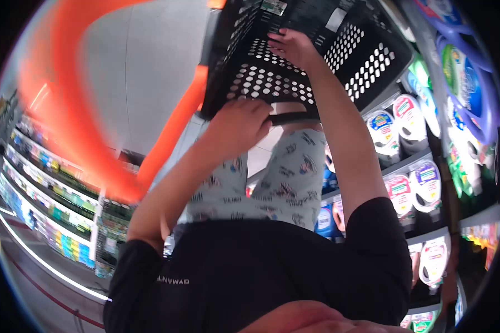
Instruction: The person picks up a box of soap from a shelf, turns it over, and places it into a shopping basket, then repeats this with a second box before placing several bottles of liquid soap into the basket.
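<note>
A black perforated basket point(272, 77) with an orange handle point(175, 127) is in front of my body, at the top middle of the view. My left hand point(240, 125) is at the basket's near edge, its fingers curled over the rim. My right hand point(294, 49) reaches over the inside of the basket, fingers spread, with nothing seen in it. White labels show on the basket's far wall. The orange handle swings out wide to the left and is blurred.
Shelves with bottles point(410, 116) stand close on the right, with purple-handled containers point(472, 83) at the far right. Across a grey floor point(150, 61), long stocked shelves point(55, 205) run along the left. Patterned trousers point(289, 177) show below the basket.
</note>
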`<control>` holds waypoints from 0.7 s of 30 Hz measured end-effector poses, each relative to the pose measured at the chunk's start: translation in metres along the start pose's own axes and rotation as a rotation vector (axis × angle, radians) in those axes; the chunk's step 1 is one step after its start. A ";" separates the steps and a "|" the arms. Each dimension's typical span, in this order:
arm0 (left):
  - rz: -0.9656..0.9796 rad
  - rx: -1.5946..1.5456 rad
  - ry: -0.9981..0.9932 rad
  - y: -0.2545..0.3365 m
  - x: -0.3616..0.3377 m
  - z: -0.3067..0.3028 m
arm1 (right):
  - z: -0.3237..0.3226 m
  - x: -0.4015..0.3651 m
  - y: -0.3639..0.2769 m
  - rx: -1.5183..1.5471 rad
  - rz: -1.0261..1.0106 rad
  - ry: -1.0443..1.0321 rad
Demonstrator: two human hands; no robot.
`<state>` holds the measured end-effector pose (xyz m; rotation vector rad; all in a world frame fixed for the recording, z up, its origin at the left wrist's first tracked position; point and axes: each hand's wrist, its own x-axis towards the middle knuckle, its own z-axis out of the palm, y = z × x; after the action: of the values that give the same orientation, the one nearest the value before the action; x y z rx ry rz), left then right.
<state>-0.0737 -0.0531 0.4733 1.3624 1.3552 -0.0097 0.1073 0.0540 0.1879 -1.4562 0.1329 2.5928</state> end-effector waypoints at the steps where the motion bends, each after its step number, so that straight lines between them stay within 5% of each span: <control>1: 0.035 -0.020 0.007 0.000 0.002 0.000 | -0.003 0.023 -0.001 -0.005 -0.023 0.057; 5: 0.121 -0.298 -0.147 0.020 0.007 -0.021 | -0.013 0.098 -0.007 -0.121 -0.091 0.321; 9: 0.168 -0.614 -0.263 0.017 0.005 -0.021 | -0.055 0.198 -0.005 -0.247 -0.095 -0.071; 12: 0.127 -0.756 -0.329 0.008 0.006 -0.011 | -0.032 0.218 -0.013 -0.415 -0.037 0.196; 15: 0.125 -0.850 -0.392 -0.003 0.010 -0.012 | -0.036 0.247 -0.016 -0.065 0.012 0.382; 18: 0.139 -0.915 -0.401 -0.007 0.010 -0.013 | -0.056 0.290 -0.014 -0.352 0.030 0.336; 19: 0.140 -0.897 -0.391 -0.007 0.010 -0.014 | -0.081 0.325 -0.005 -0.155 0.007 0.227; 21: 0.124 -0.845 -0.370 -0.004 0.012 -0.016 | -0.060 0.283 -0.003 -0.019 -0.070 0.343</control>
<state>-0.0833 -0.0357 0.4679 0.6730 0.8024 0.3417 0.0141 0.0758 -0.0849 -1.8640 0.0969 2.2749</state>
